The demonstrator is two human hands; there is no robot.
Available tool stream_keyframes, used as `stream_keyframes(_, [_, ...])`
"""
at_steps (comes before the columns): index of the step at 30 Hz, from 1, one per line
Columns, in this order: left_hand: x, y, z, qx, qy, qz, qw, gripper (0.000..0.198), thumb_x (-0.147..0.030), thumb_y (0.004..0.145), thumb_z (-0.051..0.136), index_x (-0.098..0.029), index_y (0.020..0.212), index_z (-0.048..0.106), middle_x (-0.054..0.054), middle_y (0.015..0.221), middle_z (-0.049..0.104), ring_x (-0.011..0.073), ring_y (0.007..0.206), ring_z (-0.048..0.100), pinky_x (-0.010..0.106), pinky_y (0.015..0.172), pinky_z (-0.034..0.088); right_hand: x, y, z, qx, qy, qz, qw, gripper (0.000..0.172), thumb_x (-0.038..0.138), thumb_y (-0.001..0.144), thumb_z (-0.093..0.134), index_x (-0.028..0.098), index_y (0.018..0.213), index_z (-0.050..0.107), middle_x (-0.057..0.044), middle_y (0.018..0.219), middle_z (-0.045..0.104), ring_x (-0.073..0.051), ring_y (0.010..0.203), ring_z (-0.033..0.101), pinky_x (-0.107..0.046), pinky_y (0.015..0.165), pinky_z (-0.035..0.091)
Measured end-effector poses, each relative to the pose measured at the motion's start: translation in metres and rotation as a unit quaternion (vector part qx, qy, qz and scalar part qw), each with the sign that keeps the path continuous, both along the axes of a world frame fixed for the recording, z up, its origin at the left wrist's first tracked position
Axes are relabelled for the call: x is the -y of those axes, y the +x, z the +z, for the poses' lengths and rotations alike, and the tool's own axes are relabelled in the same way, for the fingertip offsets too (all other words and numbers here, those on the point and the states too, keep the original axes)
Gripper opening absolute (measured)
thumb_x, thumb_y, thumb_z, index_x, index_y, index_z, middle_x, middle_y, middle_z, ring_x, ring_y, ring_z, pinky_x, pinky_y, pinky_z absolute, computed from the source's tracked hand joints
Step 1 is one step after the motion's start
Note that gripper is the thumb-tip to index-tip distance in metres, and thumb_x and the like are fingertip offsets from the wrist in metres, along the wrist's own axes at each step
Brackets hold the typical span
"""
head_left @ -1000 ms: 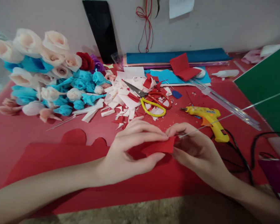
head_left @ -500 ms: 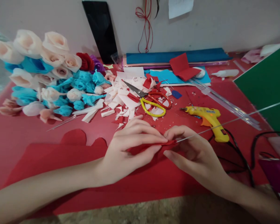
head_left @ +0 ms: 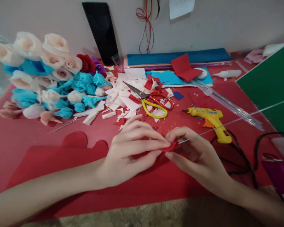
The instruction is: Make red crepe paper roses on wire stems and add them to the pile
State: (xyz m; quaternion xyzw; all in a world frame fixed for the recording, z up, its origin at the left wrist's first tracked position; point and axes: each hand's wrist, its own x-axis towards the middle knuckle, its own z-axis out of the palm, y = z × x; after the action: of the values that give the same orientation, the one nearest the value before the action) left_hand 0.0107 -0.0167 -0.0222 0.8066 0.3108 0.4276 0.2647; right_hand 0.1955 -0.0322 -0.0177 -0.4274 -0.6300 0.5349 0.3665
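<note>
My left hand (head_left: 130, 151) pinches a small red crepe paper flower piece (head_left: 171, 147) between thumb and fingers. On its other side, the thumb and fingertips of my right hand (head_left: 201, 154) close around the same red paper. A thin pale stem (head_left: 248, 115) comes out of the paper and slants up to the right, past my right hand. Below both hands lies a large red paper sheet (head_left: 61, 162), with two rounded red petal pieces (head_left: 75, 139) at its far edge. How the paper sits around the stem's end is partly hidden by my fingers.
Finished paper flowers (head_left: 52, 78) are heaped at the left. Scissors (head_left: 153, 105) rest on paper scraps (head_left: 125, 94) in the middle. A yellow glue gun (head_left: 209, 121) with a black cable lies at right, near a green board (head_left: 269, 82). A black slab (head_left: 101, 33) leans on the wall.
The left fingers have shifted slightly on the red paper, showing more of it. The stem's far end has swung a little, and its tip now shows. Both hands stay in nearly the same place.
</note>
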Motion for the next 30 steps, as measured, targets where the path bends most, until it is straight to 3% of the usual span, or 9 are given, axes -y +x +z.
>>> stream_keyframes(10, [-0.0002,0.0012,-0.0008,-0.018,0.056,0.013,0.998,0.018,-0.010,0.072,0.063,-0.021,0.086,0.067,0.006,0.082,0.072,0.0192,0.077,0.060,0.045,0.082,0.046,-0.0009,-0.0003,0.0019,-0.025,0.001,0.003,1.000,0.010,0.020,0.079,0.058,0.020,0.085,0.049,0.000,0.077,0.055,-0.008,0.063,0.054,-0.018,0.054,0.046])
stream_keyframes(22, [0.0017,0.0023,0.0005,-0.017,-0.002,0.011,1.000,0.020,-0.013,0.071,0.066,-0.015,0.090,0.064,0.007,0.084,0.070,0.0177,0.082,0.060,0.041,0.086,0.044,-0.0024,-0.0009,-0.0003,-0.027,0.023,-0.021,0.999,0.014,0.013,0.078,0.061,0.019,0.086,0.050,0.001,0.087,0.053,-0.004,0.069,0.053,-0.012,0.053,0.042])
stream_keyframes(30, [0.0044,0.0050,-0.0026,0.018,-0.071,-0.002,0.997,0.025,-0.012,0.069,0.067,-0.013,0.094,0.061,0.005,0.083,0.068,0.0148,0.083,0.060,0.036,0.091,0.043,-0.0022,-0.0004,-0.0014,0.007,0.039,-0.034,0.999,0.017,0.019,0.075,0.066,0.021,0.084,0.051,0.005,0.075,0.054,-0.003,0.060,0.051,-0.009,0.053,0.043])
